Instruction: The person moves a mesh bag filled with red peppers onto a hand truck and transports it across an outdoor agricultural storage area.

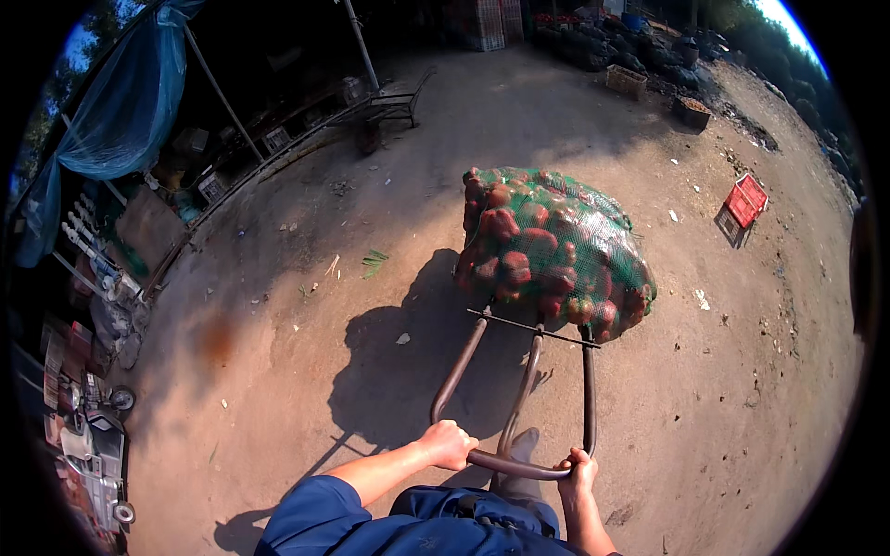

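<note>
A brown tubular hand truck (524,468) stretches forward from my body, with three bars running up to a thin crossbar. My left hand (450,446) is closed around the left corner of its handle. Around the right corner, my right hand (580,473) is wrapped in the same way. A large green mesh sack (556,246) rides on the far end of the hand truck, bulging with round reddish produce whose exact kind I cannot tell. The sack hides the hand truck's base and any wheels. A boot shows below the handle.
A red plastic crate (745,199) lies on the dirt ground to the right. Farther back are a wicker-like basket (627,82), a dark crate (692,112) and heaped dark sacks. Another cart (394,109) stands by the shed; a small vehicle (97,454) is at lower left.
</note>
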A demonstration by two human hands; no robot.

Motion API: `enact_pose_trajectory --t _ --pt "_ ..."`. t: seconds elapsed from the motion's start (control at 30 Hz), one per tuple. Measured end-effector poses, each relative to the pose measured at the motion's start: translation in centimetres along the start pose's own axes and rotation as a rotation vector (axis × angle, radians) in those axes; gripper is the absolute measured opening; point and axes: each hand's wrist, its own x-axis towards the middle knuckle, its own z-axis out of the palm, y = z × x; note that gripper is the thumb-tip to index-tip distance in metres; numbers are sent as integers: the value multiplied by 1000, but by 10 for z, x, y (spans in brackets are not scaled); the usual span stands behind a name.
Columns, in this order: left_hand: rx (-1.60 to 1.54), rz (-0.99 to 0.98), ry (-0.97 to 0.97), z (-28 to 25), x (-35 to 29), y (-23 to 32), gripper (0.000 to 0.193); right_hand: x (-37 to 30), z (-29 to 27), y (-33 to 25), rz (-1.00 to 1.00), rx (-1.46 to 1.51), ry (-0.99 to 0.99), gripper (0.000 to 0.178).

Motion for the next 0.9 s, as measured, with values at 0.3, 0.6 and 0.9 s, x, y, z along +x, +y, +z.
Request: enact_pose_trajectory --t 0.3,0.6,0.9 --pt "-12 -90 -75 -96 150 -95 21 122 138 -101 29 -18 -36 17" --pt "-63 -99 -126 -149 295 -194 20 228 267 -197 78 -87 -32 13" --pt "-95 -99 -1 -222 489 -266 20 412 365 -316 101 -172 43 1"
